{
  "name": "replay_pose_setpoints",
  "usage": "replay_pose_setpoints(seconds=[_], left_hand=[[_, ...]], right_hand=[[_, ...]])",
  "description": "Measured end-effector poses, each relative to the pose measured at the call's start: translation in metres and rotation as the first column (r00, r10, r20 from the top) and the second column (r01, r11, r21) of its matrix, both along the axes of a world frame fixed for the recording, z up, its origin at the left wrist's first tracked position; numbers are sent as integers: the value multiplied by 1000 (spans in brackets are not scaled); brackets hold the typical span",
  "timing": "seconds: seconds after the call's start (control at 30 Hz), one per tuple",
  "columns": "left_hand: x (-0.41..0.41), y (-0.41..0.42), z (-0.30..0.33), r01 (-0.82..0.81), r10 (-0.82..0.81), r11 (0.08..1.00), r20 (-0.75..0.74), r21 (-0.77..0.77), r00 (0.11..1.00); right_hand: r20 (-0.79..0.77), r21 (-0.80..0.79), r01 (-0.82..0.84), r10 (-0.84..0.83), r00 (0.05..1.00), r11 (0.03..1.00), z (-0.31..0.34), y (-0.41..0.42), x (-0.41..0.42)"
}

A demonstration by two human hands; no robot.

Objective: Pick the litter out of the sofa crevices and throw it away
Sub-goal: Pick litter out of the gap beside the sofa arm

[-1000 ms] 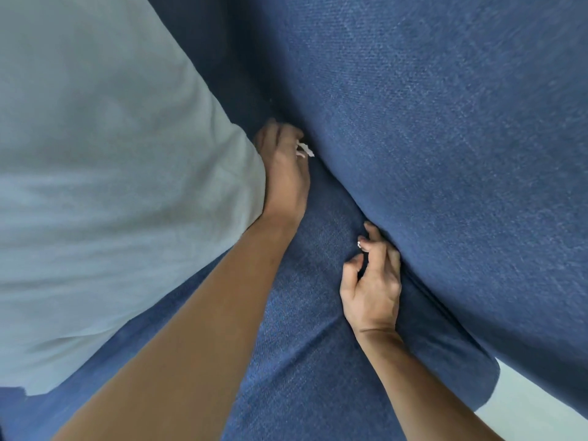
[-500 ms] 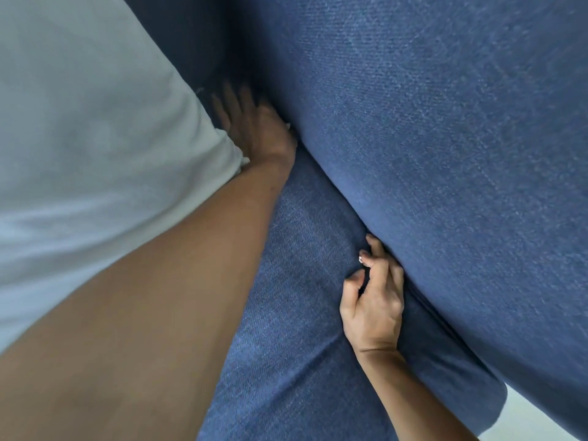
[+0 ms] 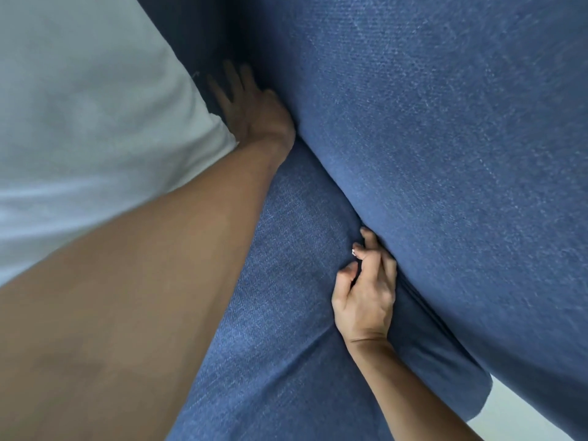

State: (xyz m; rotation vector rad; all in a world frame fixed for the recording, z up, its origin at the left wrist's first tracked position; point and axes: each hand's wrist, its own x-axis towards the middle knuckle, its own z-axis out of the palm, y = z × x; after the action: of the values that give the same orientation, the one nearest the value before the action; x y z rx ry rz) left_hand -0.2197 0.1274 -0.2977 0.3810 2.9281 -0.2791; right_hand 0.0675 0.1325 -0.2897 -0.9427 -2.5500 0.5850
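The blue sofa's seat cushion (image 3: 286,313) meets its back cushion (image 3: 445,154) along a diagonal crevice. My left hand (image 3: 251,113) lies flat at the dark upper end of that crevice, fingers spread and nothing visible in them. My right hand (image 3: 366,294) rests lower on the crevice line with its fingers curled and partly tucked under the back cushion. A tiny white scrap (image 3: 353,252) shows at its fingertips, seemingly pinched between two fingers. No other litter shows.
A pale grey pillow (image 3: 79,122) fills the upper left and presses against my left wrist. Light floor (image 3: 525,418) shows past the seat's front corner at the lower right.
My left hand has pushed farther up into the crevice and spread its fingers. The white scrap seen at its fingers a second ago is out of sight. The right hand has barely moved.
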Motion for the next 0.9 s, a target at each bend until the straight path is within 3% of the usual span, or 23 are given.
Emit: replay_pose_setpoints(seconds=[0.13, 0.3, 0.47, 0.6, 0.67, 0.73, 0.83, 0.9], left_hand=[[5, 0, -6, 16, -15, 999, -29, 41, 999], [16, -5, -21, -30, 53, 971, -92, 239, 994], [69, -12, -8, 229, -145, 911, -255, 342, 956], [89, -22, 6, 292, -169, 848, -298, 442, 940], [102, -29, 18, 354, -163, 738, -357, 574, 920], [119, -38, 31, 338, -164, 614, -304, 713, 938], [145, -49, 45, 328, -208, 722, -260, 610, 943], [168, -58, 54, 297, -185, 724, -239, 623, 953]], right_hand=[[1, 18, -10, 10, 1000, 1000, -6, 0, -1], [-31, 27, -18, 19, 999, 999, -12, 1, 0], [-51, -6, 1, -2, 999, 1000, -5, -2, -1], [-62, -57, 27, -30, 998, 998, 2, -1, -4], [-93, -79, 45, -52, 994, 996, 8, -1, -3], [-128, -94, 46, -58, 990, 995, 15, 0, -1], [-199, -145, 38, -67, 978, 989, 29, 1, 4], [-213, -204, 61, -105, 971, 977, 39, 2, 9]])
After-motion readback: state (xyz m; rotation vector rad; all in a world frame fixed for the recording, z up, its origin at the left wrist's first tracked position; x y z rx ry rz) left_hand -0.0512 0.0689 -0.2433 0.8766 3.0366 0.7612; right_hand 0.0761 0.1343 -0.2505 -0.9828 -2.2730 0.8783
